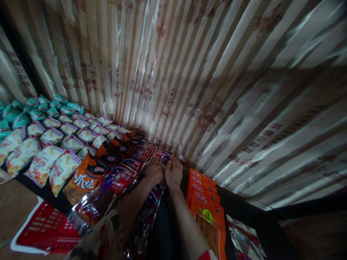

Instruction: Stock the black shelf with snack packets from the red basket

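Note:
Both my hands are stretched out to the back of the row, close together at a dark red and purple snack packet (163, 154). My left hand (155, 170) has its fingers closed at the packet's left side. Against the right edge, my right hand (174, 174) is bent with its fingers curled on the packet. My hands cover the packet's lower part. More packets of the same kind lie below my wrists, and a matching row of red-purple packets (119, 178) overlaps to the left.
Orange packets (202, 196) overlap on the black surface (241, 202) at right, beside a silvery packet (245, 234). Left are orange-black bags (86, 173), white bags (45, 162) and green bags (36, 115). A red basket (46, 227) sits lower left. Printed corrugated sheeting (173, 72) rises behind.

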Tool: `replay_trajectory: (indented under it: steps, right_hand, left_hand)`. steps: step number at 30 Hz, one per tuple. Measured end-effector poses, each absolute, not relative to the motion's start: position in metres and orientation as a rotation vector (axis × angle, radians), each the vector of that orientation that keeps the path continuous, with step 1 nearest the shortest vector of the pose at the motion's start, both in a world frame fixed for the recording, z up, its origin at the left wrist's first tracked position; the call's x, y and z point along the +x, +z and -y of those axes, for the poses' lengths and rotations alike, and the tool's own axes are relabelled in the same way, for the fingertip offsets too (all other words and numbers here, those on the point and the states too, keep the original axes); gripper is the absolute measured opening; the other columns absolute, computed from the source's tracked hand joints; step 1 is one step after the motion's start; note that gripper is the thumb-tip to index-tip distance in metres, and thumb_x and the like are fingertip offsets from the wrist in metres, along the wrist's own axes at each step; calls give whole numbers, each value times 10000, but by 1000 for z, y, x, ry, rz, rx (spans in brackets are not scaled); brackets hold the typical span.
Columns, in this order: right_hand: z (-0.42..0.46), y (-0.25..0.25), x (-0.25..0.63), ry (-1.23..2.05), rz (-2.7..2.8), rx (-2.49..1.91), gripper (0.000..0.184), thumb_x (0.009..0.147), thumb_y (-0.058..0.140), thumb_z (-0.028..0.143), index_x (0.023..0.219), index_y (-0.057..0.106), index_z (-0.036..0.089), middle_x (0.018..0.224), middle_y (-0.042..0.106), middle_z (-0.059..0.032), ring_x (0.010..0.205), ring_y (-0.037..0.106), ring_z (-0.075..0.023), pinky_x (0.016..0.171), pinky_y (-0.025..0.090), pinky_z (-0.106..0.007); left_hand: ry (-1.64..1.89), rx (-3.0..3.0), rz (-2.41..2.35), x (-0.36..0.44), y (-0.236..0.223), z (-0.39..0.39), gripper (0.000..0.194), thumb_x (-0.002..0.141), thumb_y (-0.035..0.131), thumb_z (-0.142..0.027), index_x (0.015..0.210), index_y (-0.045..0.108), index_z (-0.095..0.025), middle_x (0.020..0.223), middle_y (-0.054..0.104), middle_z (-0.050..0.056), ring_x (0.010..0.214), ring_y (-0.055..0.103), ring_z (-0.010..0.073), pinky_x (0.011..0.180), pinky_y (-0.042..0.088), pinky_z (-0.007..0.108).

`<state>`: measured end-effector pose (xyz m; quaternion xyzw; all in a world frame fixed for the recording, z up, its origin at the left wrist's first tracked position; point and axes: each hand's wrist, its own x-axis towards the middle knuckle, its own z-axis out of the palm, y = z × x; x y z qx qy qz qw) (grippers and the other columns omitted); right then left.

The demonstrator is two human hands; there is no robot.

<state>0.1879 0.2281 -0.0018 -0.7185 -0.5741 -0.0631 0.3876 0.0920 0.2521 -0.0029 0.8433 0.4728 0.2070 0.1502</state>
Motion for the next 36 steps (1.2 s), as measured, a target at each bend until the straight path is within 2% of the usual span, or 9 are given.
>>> replay_trajectory:
  steps: [4, 9, 13, 18, 21, 24, 28, 32, 36]
  right_hand:
    - [-245, 7, 191, 6, 1801, -1737, 477, 908, 237, 319, 1054, 643, 118, 1160, 618, -111, 1197, 442, -166, 1055, 265, -399]
    - [-261, 3, 195, 263, 2079, -1711, 526, 938, 156, 326, 1128, 608, 136, 1162, 627, -89, 1207, 458, -132, 1102, 176, -424]
    - [-269, -6, 201, 359, 2046, -1760, 547, 943, 150, 389, 1153, 596, 153, 1198, 604, -86, 1258, 403, -131, 1113, 140, -411]
    - [-275, -12, 205, 421, 1901, -1814, 621, 919, 139, 505, 1087, 643, 185, 1176, 619, -84, 1255, 411, -162, 1103, 178, -396]
    - [-274, -10, 205, 377, 1873, -1748, 720, 900, 70, 538, 1082, 645, 144, 1162, 622, -112, 1226, 448, -173, 1108, 184, -358]
    - [-268, -4, 205, 292, 1694, -1716, 773, 882, 51, 566, 1079, 640, 107, 1174, 606, -139, 1210, 460, -199, 1089, 235, -364]
    - [-253, 6, 203, 274, 1433, -1712, 722, 885, 89, 558, 1048, 647, 130, 1160, 609, -132, 1165, 488, -221, 1014, 337, -401]
    - [-233, 15, 197, 234, 1280, -1725, 725, 889, 93, 540, 992, 661, 101, 1094, 627, -163, 1102, 523, -235, 980, 351, -398]
    - [-208, 20, 190, 203, 1210, -1669, 649, 895, 147, 531, 1000, 649, 133, 1086, 632, -135, 1069, 539, -217, 951, 364, -366]
  left_hand:
    - [540, 2428, -1333, 92, -2, -249, 582, 792, 466, -260, 1325, 394, -38, 1397, 378, 178, 1340, 255, 275, 1114, 194, 404]
    - [596, 2368, -1317, 94, -6, -248, 520, 824, 390, -229, 1321, 414, -79, 1352, 458, 143, 1327, 292, 246, 1117, 200, 411]
    - [619, 2329, -1374, 94, -8, -246, 550, 808, 382, -191, 1341, 376, -57, 1387, 410, 150, 1332, 281, 246, 1121, 204, 401]
    - [530, 2367, -1409, 94, -4, -245, 532, 834, 362, -205, 1337, 372, -33, 1418, 358, 152, 1345, 249, 235, 1124, 202, 374]
    - [497, 2399, -1465, 95, -3, -245, 481, 882, 292, -222, 1303, 423, -31, 1408, 375, 154, 1336, 273, 234, 1118, 215, 371]
    - [521, 2421, -1503, 96, -4, -244, 470, 903, 269, -240, 1301, 429, -49, 1394, 398, 149, 1321, 304, 235, 1106, 237, 390]
    - [603, 2437, -1524, 96, -6, -240, 469, 918, 267, -287, 1302, 433, -74, 1396, 394, 148, 1326, 294, 238, 1098, 245, 407]
    - [636, 2451, -1520, 94, -4, -232, 466, 914, 293, -296, 1306, 427, -83, 1401, 384, 154, 1336, 269, 247, 1098, 230, 429]
    - [649, 2438, -1528, 91, 2, -220, 454, 915, 291, -282, 1299, 436, -88, 1404, 383, 149, 1342, 254, 252, 1095, 225, 442]
